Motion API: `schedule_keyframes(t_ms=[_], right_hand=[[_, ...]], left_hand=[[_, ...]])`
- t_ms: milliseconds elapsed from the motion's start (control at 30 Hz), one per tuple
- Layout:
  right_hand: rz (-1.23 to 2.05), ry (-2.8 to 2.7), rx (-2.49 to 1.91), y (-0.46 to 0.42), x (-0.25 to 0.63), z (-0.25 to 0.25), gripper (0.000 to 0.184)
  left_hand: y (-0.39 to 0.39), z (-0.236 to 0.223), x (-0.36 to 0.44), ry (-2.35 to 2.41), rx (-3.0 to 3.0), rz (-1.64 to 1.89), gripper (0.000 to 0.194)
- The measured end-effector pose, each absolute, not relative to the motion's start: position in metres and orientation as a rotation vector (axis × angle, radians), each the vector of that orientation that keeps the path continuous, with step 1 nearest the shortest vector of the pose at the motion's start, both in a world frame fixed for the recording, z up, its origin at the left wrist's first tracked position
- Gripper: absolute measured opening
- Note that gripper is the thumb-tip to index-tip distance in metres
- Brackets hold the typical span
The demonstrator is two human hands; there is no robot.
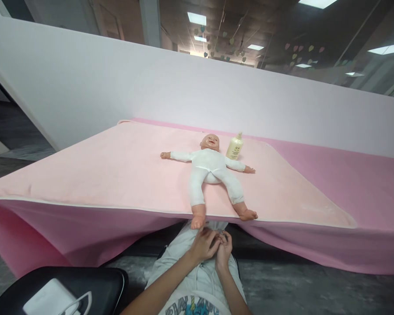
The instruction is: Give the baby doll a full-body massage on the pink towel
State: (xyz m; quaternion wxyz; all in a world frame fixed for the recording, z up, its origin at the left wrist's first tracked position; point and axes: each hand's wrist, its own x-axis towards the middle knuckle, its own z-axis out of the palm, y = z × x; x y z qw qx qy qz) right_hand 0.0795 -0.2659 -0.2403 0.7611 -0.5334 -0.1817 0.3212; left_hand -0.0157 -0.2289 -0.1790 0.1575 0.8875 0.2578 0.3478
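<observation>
My left hand (205, 244) and my right hand (223, 251) rest together over my lap, just below the table's front edge. Both have curled fingers that touch each other, and I see nothing held in them. In front of them a baby doll (210, 164) lies on its back on the table, its arms spread and legs apart. It has a white cloth body with bare plastic head, hands and feet; its feet reach the near edge, close above my hands. Beside its head and arm on the right stands a pale yellow pump bottle (234, 148).
A light pink towel (134, 175) covers much of the table, over a darker pink cloth (364, 188) hanging down in front. Behind rises a white partition (184, 87) with glass above. At lower left, a white device with a cable (51, 297) lies on a black chair (108, 280).
</observation>
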Motion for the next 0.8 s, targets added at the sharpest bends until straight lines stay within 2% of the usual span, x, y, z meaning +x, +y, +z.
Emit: schedule_keyframes(t_ms=[800], right_hand=[[0.724, -0.367, -1.186, -0.2663, 0.0788, -0.2315, 0.044]], left_hand=[[-0.2257, -0.1818, -0.0142, 1.005, 2.555, 1.106, 0.021]])
